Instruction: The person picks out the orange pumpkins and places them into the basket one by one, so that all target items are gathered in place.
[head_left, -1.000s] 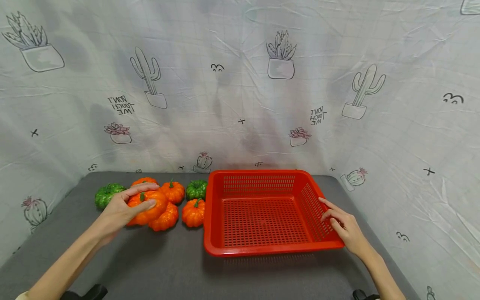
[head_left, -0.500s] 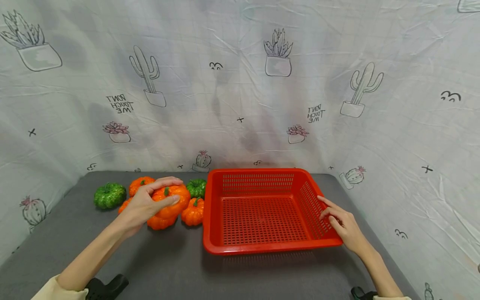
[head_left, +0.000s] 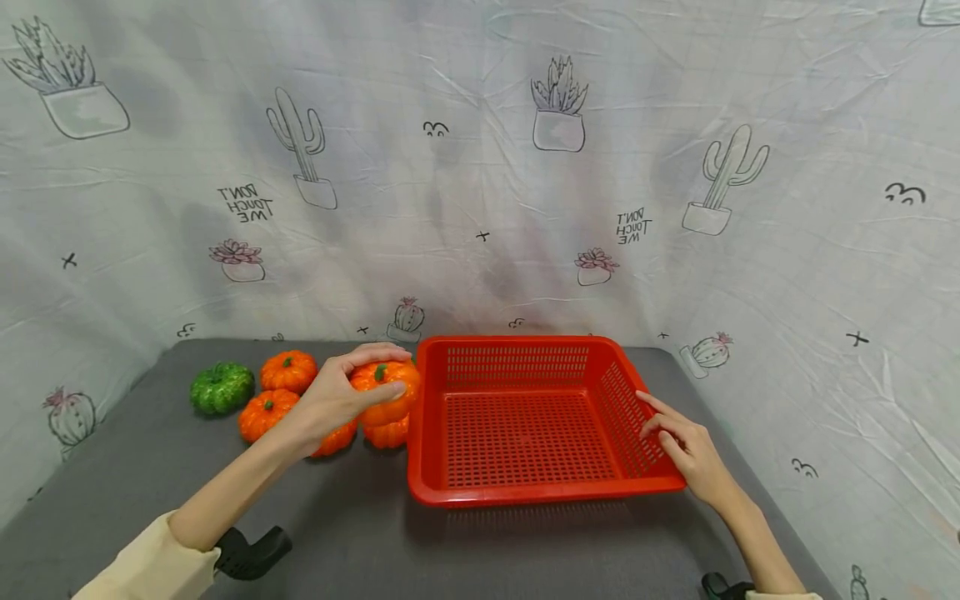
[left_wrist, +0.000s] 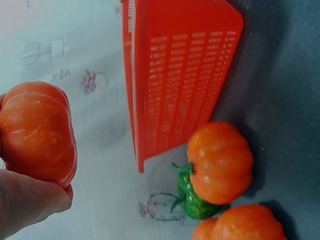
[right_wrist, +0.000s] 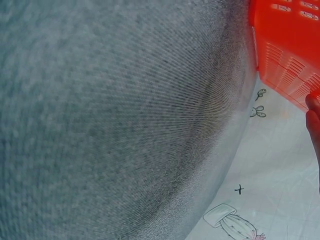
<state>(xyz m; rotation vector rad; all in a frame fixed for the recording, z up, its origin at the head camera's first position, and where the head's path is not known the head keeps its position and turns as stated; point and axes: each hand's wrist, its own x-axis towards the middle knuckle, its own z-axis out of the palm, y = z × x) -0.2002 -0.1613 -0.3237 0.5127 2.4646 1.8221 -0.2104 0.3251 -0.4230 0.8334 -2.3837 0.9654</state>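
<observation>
My left hand (head_left: 345, 392) holds an orange toy pumpkin (head_left: 386, 390) with a green stem, thumb in front and fingers over its top. The pumpkin is up off the table, beside the left rim of a red plastic basket (head_left: 525, 498); in the left wrist view, the pumpkin (left_wrist: 37, 132) shows its ribbed underside. At the basket's right side, my right hand (head_left: 693, 458) rests with loose fingers over the rim. The right wrist view shows only some fingers (right_wrist: 313, 112) against the basket wall (right_wrist: 285, 55). No pumpkin shows inside the basket.
Left of the basket, several orange pumpkins (head_left: 288, 371) and a green pumpkin (head_left: 222, 388) sit on the grey table (head_left: 360, 542). Another green pumpkin (left_wrist: 192, 200) shows in the left wrist view, behind an orange pumpkin (left_wrist: 222, 162). A printed curtain (head_left: 480, 183) hangs behind.
My left hand has carried the orange pumpkin rightward over the other pumpkins to the basket's left rim. The right hand and the basket have stayed put.
</observation>
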